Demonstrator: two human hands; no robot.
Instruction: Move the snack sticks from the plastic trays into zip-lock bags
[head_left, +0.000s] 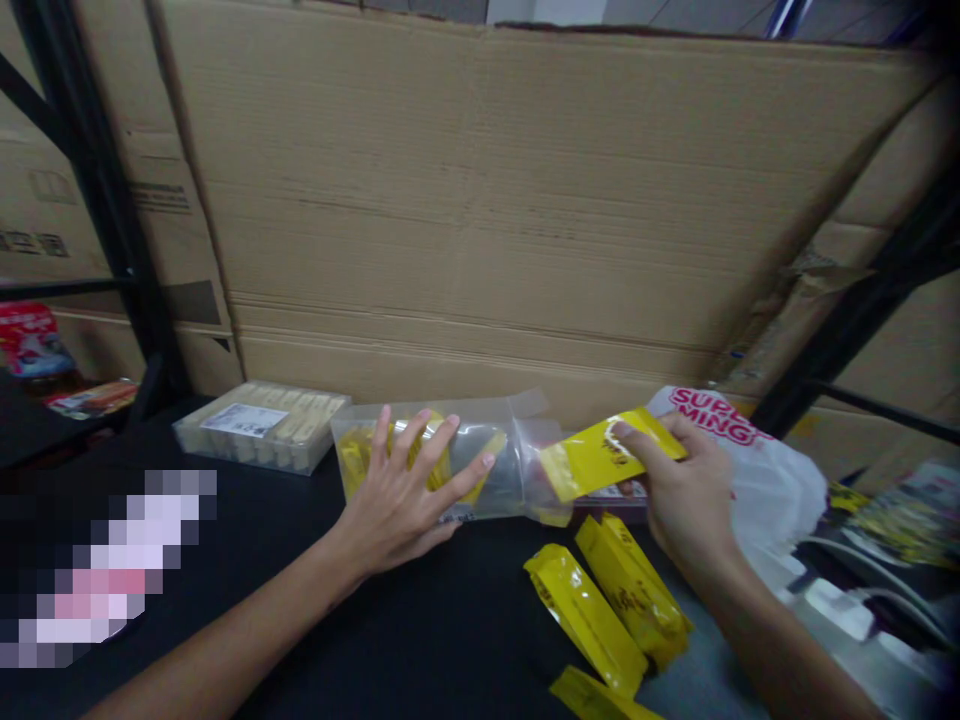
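A clear plastic box [502, 480] lies on its side with its flaps out to the right and several yellow packets [431, 450] inside its left part. Across the top of it, my left hand [405, 480] rests with fingers spread. My right hand [686, 475] pinches a yellow packet [592, 455] between thumb and fingers, its pale end close to the box's open right end. Below that hand, two more yellow packets [585, 615] [637, 590] lie side by side on the black surface. Another packet [600, 697] is cut off by the bottom edge.
To the left stands a clear box of pale bars [259, 425]. A white plastic bag [772, 475] and a white power strip [840, 610] are on the right. Tall cardboard [480, 200] walls the back. A blurred-out patch [112, 580] covers something at the left.
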